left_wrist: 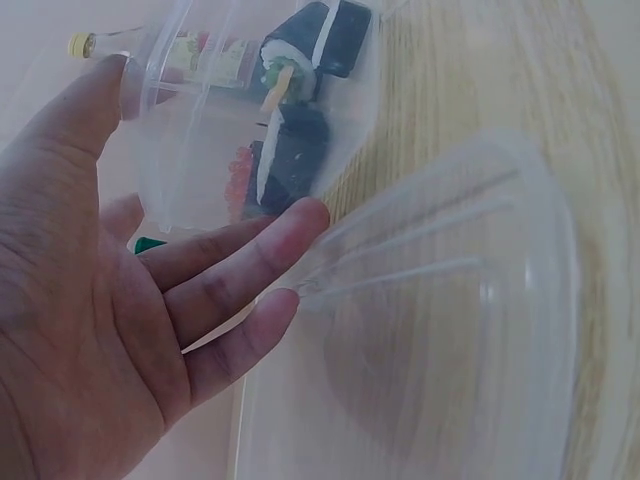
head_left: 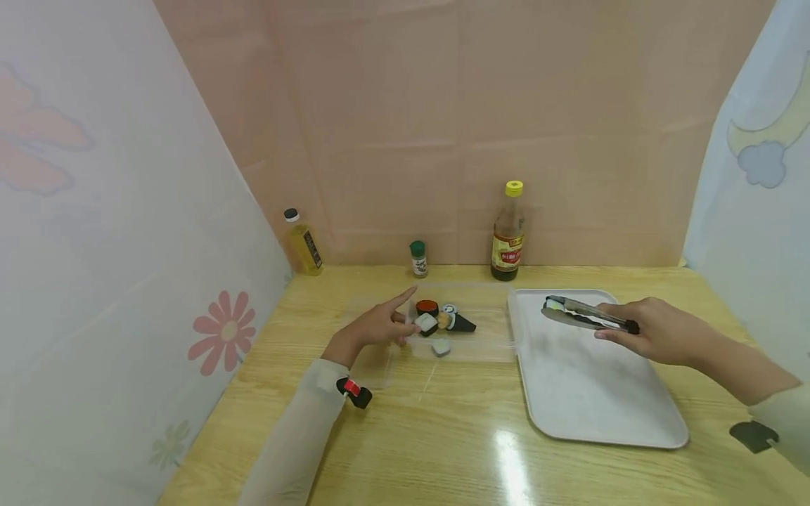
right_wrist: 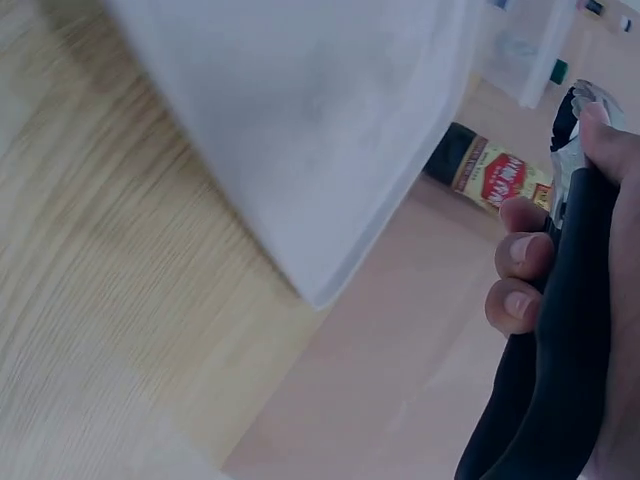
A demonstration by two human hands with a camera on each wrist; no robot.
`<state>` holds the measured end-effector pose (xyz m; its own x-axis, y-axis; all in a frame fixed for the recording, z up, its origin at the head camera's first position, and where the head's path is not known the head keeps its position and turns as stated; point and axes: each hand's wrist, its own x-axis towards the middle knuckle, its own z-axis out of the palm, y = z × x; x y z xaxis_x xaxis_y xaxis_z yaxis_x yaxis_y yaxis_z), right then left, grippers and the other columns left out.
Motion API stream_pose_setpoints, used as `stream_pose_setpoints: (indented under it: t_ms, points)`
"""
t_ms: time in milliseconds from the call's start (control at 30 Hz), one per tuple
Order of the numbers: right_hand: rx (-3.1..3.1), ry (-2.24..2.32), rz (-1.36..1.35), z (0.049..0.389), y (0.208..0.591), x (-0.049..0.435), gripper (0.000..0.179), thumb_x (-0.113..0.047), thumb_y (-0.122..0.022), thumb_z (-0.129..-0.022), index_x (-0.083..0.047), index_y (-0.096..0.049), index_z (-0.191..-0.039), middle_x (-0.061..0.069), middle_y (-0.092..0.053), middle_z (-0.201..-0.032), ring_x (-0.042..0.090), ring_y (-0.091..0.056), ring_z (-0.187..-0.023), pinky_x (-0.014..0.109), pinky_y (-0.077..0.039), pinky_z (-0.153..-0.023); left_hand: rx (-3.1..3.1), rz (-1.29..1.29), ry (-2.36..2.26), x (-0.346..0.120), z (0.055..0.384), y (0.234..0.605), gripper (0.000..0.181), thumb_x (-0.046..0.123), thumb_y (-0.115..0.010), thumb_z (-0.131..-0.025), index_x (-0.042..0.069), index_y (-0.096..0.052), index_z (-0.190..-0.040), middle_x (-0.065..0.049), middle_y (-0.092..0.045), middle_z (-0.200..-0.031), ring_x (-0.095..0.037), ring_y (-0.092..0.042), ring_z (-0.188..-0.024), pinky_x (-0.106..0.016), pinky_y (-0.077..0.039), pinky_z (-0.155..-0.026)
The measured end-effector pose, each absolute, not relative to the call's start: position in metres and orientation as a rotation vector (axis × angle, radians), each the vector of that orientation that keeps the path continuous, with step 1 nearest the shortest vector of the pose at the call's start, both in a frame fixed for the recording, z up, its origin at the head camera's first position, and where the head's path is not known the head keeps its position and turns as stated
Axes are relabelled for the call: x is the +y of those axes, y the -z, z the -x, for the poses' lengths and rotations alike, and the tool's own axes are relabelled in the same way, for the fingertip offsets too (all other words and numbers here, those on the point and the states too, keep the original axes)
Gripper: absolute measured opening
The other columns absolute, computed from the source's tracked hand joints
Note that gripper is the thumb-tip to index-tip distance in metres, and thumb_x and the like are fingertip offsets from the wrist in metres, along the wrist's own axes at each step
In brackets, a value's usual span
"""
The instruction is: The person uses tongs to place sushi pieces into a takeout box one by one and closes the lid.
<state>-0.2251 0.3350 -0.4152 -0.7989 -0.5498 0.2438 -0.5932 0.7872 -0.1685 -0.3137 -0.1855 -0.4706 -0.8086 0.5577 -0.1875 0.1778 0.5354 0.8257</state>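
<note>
My left hand [head_left: 376, 325] rests at the left end of a clear plastic box [head_left: 493, 320], its fingers spread and loosely extended. In the box lie a sushi roll with a red top [head_left: 427, 307], a white-and-black sushi piece [head_left: 427, 324] and a dark cone-shaped hand roll [head_left: 464, 324]. A small whitish piece [head_left: 441, 346] shows at the box's near side; I cannot tell if it lies inside. My right hand [head_left: 654, 330] grips metal tongs [head_left: 585, 315] with black handles [right_wrist: 575, 340] above the tray. Something pale and greenish shows at the tongs' tips, too small to name.
A whitish tray [head_left: 588, 393] lies on the right of the wooden table. A clear plastic lid [left_wrist: 540, 300] is beside the box's left end. Along the back wall stand an oil bottle [head_left: 306, 249], a green-capped shaker [head_left: 418, 260] and a yellow-capped sauce bottle [head_left: 508, 242].
</note>
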Motion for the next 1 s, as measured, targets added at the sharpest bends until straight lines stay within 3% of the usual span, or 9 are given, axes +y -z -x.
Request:
stream_pose_setpoints:
  t_ms: [133,267,367,467,633,733,833,900,1000]
  points:
    - [-2.805,-0.386,-0.867,0.228,0.411,0.323,0.045,-0.031,-0.08,-0.096,0.001,-0.076,-0.127,0.015,-0.08,-0.119,-0.01,-0.061,-0.077,0.027,-0.054,-0.07,2.348,-0.588,-1.187,-0.185,0.313,0.471,0.093,0.049,-0.072,-0.1,0.059,-0.005,-0.163,-0.006,-0.074,-0.13,-0.024,-0.075,-0.088,-0.036,-0.057,-0.082]
    - [-2.834,-0.462,-0.913,0.229,0.405,0.302,0.046,-0.033,-0.077,-0.098,-0.001,-0.074,-0.131,-0.003,-0.081,-0.099,-0.01,-0.051,-0.068,0.023,-0.048,-0.066,2.351,-0.579,-1.18,-0.185,0.311,0.469,0.094,0.049,-0.071,-0.1,0.058,-0.003,-0.164,-0.006,-0.075,-0.126,-0.025,-0.075,-0.088,-0.036,-0.056,-0.082]
    - [-2.827,-0.517,-0.984,0.232,0.401,0.285,0.043,-0.033,-0.075,-0.099,-0.006,-0.074,-0.132,-0.018,-0.069,-0.083,-0.009,-0.046,-0.062,0.02,-0.043,-0.062,2.35,-0.582,-1.174,-0.184,0.31,0.467,0.095,0.048,-0.071,-0.101,0.055,-0.001,-0.165,-0.007,-0.076,-0.12,-0.026,-0.074,-0.088,-0.036,-0.056,-0.081]
    - [-2.807,-0.521,-1.035,0.237,0.398,0.269,0.038,-0.035,-0.075,-0.1,-0.013,-0.075,-0.131,-0.023,-0.061,-0.076,-0.009,-0.044,-0.06,0.019,-0.041,-0.06,2.346,-0.591,-1.173,-0.184,0.31,0.467,0.095,0.046,-0.07,-0.102,0.053,0.0,-0.166,-0.01,-0.077,-0.116,-0.027,-0.074,-0.088,-0.035,-0.056,-0.081]
    - [-2.846,-0.427,-1.05,0.249,0.395,0.245,0.038,-0.044,-0.074,-0.099,-0.021,-0.076,-0.13,-0.023,-0.06,-0.075,-0.007,-0.044,-0.062,0.02,-0.04,-0.062,2.345,-0.6,-1.168,-0.185,0.31,0.466,0.096,0.045,-0.07,-0.102,0.052,0.001,-0.166,-0.009,-0.076,-0.115,-0.026,-0.075,-0.088,-0.036,-0.056,-0.081]
    - [-2.878,-0.341,-1.062,0.255,0.393,0.233,0.042,-0.048,-0.072,-0.1,-0.02,-0.076,-0.131,-0.02,-0.068,-0.083,-0.004,-0.049,-0.067,0.025,-0.044,-0.065,2.339,-0.587,-1.166,-0.185,0.31,0.467,0.095,0.045,-0.07,-0.102,0.055,0.001,-0.164,-0.009,-0.076,-0.115,-0.025,-0.075,-0.09,-0.036,-0.056,-0.085]
    - [-2.889,-0.31,-1.078,0.26,0.392,0.224,0.046,-0.05,-0.07,-0.1,-0.019,-0.075,-0.133,-0.008,-0.08,-0.105,0.006,-0.068,-0.084,0.035,-0.055,-0.073,2.336,-0.577,-1.162,-0.186,0.31,0.469,0.095,0.047,-0.07,-0.101,0.059,0.002,-0.163,-0.01,-0.076,-0.111,-0.024,-0.075,-0.09,-0.037,-0.053,-0.088]
    - [-2.892,-0.336,-1.082,0.263,0.393,0.219,0.048,-0.049,-0.07,-0.101,-0.016,-0.074,-0.135,0.001,-0.08,-0.121,0.017,-0.076,-0.099,0.044,-0.06,-0.081,2.339,-0.576,-1.161,-0.186,0.311,0.47,0.095,0.048,-0.07,-0.101,0.06,0.002,-0.162,-0.01,-0.076,-0.109,-0.024,-0.075,-0.09,-0.036,-0.052,-0.09]
    - [-2.894,-0.363,-1.08,0.267,0.396,0.214,0.047,-0.044,-0.072,-0.1,-0.014,-0.073,-0.136,0.007,-0.077,-0.132,0.029,-0.075,-0.118,0.053,-0.059,-0.094,2.342,-0.586,-1.162,-0.187,0.312,0.471,0.095,0.048,-0.071,-0.101,0.06,0.001,-0.162,-0.01,-0.076,-0.107,-0.024,-0.075,-0.09,-0.037,-0.052,-0.089]
